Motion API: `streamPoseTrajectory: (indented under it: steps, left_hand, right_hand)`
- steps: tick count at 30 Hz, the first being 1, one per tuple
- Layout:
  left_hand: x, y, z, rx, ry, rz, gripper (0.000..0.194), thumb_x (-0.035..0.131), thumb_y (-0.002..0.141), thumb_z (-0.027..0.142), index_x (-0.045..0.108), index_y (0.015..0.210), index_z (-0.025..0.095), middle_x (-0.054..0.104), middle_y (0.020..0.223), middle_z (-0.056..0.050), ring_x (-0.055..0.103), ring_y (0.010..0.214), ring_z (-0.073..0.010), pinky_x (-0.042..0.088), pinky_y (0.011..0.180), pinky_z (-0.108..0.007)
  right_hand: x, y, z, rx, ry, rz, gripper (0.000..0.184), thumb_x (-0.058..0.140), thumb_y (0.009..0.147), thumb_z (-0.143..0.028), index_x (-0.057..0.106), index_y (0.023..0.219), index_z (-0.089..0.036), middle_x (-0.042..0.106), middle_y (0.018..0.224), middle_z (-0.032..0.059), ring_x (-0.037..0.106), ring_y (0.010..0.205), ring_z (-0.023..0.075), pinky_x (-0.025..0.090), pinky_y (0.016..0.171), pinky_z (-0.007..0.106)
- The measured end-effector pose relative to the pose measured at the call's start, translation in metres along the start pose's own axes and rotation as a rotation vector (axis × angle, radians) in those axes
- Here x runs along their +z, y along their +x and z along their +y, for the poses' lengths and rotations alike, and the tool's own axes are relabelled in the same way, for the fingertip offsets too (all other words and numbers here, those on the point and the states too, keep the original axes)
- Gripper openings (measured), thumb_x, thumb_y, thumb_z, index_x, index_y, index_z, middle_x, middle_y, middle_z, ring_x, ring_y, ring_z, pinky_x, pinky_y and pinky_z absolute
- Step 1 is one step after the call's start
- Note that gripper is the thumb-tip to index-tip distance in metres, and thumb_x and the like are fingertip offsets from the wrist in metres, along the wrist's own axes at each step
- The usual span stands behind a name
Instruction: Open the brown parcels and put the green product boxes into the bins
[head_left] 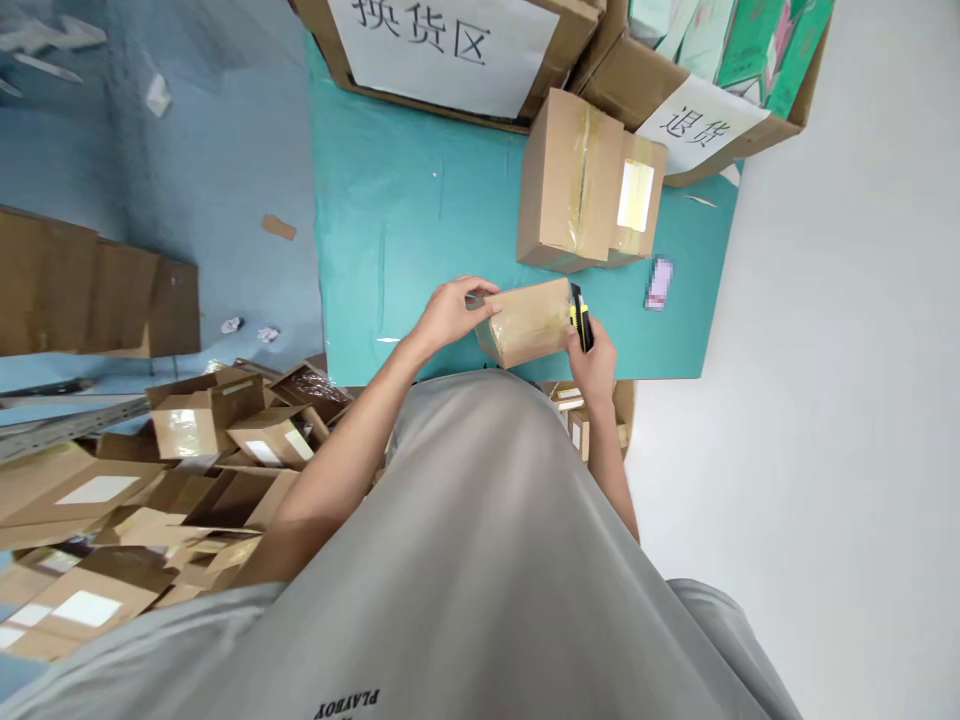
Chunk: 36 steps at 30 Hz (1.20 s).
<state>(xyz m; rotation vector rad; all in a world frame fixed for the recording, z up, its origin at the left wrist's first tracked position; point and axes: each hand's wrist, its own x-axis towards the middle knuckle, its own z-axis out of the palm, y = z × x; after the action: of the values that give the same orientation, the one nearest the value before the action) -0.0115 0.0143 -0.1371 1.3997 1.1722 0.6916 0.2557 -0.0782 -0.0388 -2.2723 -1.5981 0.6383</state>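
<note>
Table (420, 200): teal top, near edge partly covered by the grey shirt (510, 520); hours counted from the small box (529, 320), 12 lying away from the wearer. Heap of cardboard boxes (217, 440): jumbled, many opened, off the table, 8 o'clock. Large box (561, 60): white paper sign, between 11 and 12. Carton (615, 70): white sign, green packets inside, 1 o'clock. Tall box (570, 180): taped, just past 12, blocking that side and hiding part of the labelled box (652, 190) behind it. Small box: plain brown, shiny yellowish tape, set slantwise at the table's near edge; whether lifted, cannot tell. Left hand (457, 310): 9 o'clock, thumb and fingers gripping the left end. Right hand (592, 360): 4 o'clock, closed around the cutter. Cutter (581, 318): black and yellow, beside the right end, 3 o'clock
</note>
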Motion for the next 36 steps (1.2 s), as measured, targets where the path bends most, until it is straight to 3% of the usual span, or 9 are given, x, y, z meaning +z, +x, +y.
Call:
streamPoseTrajectory:
  steps: [7, 12, 20, 28, 34, 36]
  left_hand:
    - [-0.004, 0.012, 0.002, -0.016, 0.02, -0.059, 0.03, 0.086, 0.089, 0.038, 0.086, 0.115, 0.022, 0.083, 0.119, -0.009, 0.077, 0.108, -0.0262, 0.064, 0.098, -0.04]
    - [-0.006, 0.013, 0.002, -0.011, 0.038, -0.063, 0.027, 0.084, 0.087, 0.033, 0.087, 0.112, 0.022, 0.085, 0.117, -0.008, 0.078, 0.106, -0.026, 0.063, 0.098, -0.039]
    - [-0.004, 0.014, 0.0, -0.012, 0.013, -0.058, 0.03, 0.083, 0.085, 0.033, 0.088, 0.112, 0.021, 0.085, 0.115, -0.008, 0.079, 0.102, -0.0254, 0.064, 0.096, -0.038]
    - [0.002, 0.015, -0.006, -0.043, -0.051, -0.03, 0.029, 0.084, 0.084, 0.033, 0.089, 0.11, 0.021, 0.087, 0.113, -0.008, 0.08, 0.105, -0.0269, 0.066, 0.101, -0.041]
    - [0.006, 0.008, 0.0, -0.07, -0.038, 0.045, 0.029, 0.082, 0.087, 0.031, 0.09, 0.112, 0.02, 0.086, 0.114, -0.007, 0.079, 0.098, -0.0238, 0.067, 0.1, -0.04]
    - [0.006, 0.005, 0.002, -0.064, -0.037, 0.056, 0.028, 0.08, 0.09, 0.031, 0.089, 0.114, 0.02, 0.085, 0.117, -0.007, 0.079, 0.101, -0.0238, 0.067, 0.101, -0.04]
  right_hand:
    - [0.015, -0.04, -0.047, -0.108, -0.046, -0.308, 0.055, 0.051, 0.116, -0.048, 0.066, 0.163, -0.022, 0.082, 0.142, 0.0148, 0.081, 0.122, 0.0345, 0.065, 0.102, 0.044]
    - [0.031, -0.044, -0.064, -0.118, -0.166, -0.369, 0.055, 0.05, 0.116, -0.037, 0.063, 0.167, -0.022, 0.081, 0.144, 0.0155, 0.082, 0.121, 0.0353, 0.065, 0.104, 0.046]
    - [0.026, -0.05, -0.081, -0.075, -0.281, -0.387, 0.055, 0.046, 0.118, -0.036, 0.062, 0.169, -0.021, 0.08, 0.146, 0.0178, 0.082, 0.122, 0.0347, 0.063, 0.107, 0.044]
    - [0.036, -0.052, -0.125, 0.064, -0.511, -0.447, 0.058, 0.037, 0.121, -0.033, 0.048, 0.177, -0.022, 0.081, 0.138, 0.0198, 0.083, 0.11, 0.036, 0.062, 0.097, 0.044]
    - [0.021, -0.069, -0.134, 0.098, -0.642, -0.582, 0.052, 0.038, 0.12, -0.027, 0.055, 0.169, -0.02, 0.085, 0.119, 0.019, 0.082, 0.105, 0.0342, 0.061, 0.091, 0.041]
    - [0.016, -0.078, -0.132, 0.102, -0.65, -0.611, 0.051, 0.04, 0.12, -0.027, 0.057, 0.167, -0.02, 0.084, 0.121, 0.0192, 0.082, 0.106, 0.0344, 0.061, 0.091, 0.041]
